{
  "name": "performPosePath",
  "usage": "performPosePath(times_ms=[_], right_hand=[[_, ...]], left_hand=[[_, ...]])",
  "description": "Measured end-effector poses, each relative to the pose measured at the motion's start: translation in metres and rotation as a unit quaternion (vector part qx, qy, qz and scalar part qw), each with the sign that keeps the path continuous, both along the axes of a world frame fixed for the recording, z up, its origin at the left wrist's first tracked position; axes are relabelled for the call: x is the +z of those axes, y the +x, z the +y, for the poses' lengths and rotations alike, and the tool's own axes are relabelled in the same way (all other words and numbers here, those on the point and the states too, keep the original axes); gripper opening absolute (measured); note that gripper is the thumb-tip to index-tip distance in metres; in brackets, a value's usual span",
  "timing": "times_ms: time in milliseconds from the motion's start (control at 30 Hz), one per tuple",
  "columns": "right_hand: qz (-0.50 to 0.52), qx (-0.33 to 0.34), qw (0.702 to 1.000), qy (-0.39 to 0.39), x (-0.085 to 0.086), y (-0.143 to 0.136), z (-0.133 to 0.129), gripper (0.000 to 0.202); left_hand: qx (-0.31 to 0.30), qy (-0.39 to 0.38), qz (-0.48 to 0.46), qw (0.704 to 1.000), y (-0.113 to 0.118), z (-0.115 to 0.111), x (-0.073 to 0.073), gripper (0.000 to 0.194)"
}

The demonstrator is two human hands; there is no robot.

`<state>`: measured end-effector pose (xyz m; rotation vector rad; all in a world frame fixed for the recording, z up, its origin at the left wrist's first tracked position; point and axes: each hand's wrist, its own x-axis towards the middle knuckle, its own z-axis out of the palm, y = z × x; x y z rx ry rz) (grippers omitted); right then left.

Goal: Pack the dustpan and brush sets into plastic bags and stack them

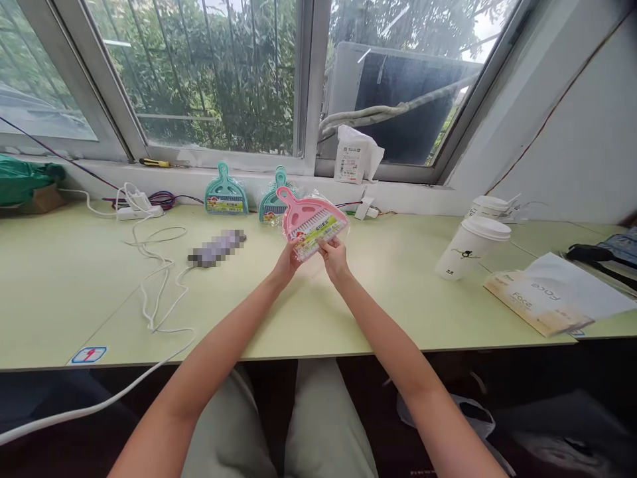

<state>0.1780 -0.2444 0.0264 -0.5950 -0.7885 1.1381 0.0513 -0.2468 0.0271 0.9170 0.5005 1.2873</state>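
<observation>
A pink dustpan and brush set (309, 218) in clear plastic wrap is held up over the table, tilted, its handle pointing up and left. My left hand (287, 260) grips its lower left corner. On the lower right edge, my right hand (334, 255) pinches the wrap between thumb and fingers. Behind the pink set, a green wrapped set (271, 202) leans against the sill and is partly covered. Another green set (225, 194) stands upright further left.
White cables (154, 292) and a blurred object (217, 248) lie left on the table (279, 332). White cups (472, 245) and a tissue pack (537, 299) are at the right. A power strip (139, 209) and white paper bag (355, 156) are by the window.
</observation>
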Motion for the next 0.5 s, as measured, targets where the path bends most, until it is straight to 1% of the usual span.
performPosePath(times_ms=[67, 133, 233, 300, 333, 400, 467, 500], right_hand=[[0.012, 0.003, 1.000, 0.000, 0.000, -0.001, -0.002, 0.032], [0.014, 0.006, 1.000, 0.000, -0.002, -0.003, -0.002, 0.033], [0.000, 0.004, 1.000, 0.001, -0.004, -0.005, 0.000, 0.035], [-0.008, 0.008, 1.000, -0.025, -0.006, -0.003, 0.004, 0.032], [-0.013, 0.023, 0.998, -0.048, -0.006, 0.000, 0.006, 0.029], [-0.042, 0.082, 0.990, -0.105, -0.007, 0.009, 0.010, 0.026], [-0.126, 0.150, 0.968, -0.154, -0.006, 0.022, 0.012, 0.031], [-0.194, 0.160, 0.953, -0.169, -0.006, 0.029, 0.012, 0.035]], left_hand=[[0.014, 0.022, 0.002, 1.000, -0.003, 0.006, 0.000, 0.040], [0.019, 0.031, 0.025, 0.999, -0.006, 0.010, 0.000, 0.039], [0.031, 0.026, 0.052, 0.998, -0.009, 0.013, -0.002, 0.041], [0.041, 0.010, 0.083, 0.996, -0.011, 0.013, -0.003, 0.042], [0.042, -0.001, 0.107, 0.993, -0.012, 0.013, -0.003, 0.043], [0.039, -0.027, 0.159, 0.986, -0.015, 0.014, -0.003, 0.043], [0.055, -0.059, 0.176, 0.981, -0.020, 0.018, -0.003, 0.039], [0.074, -0.080, 0.169, 0.979, -0.023, 0.020, -0.003, 0.036]])
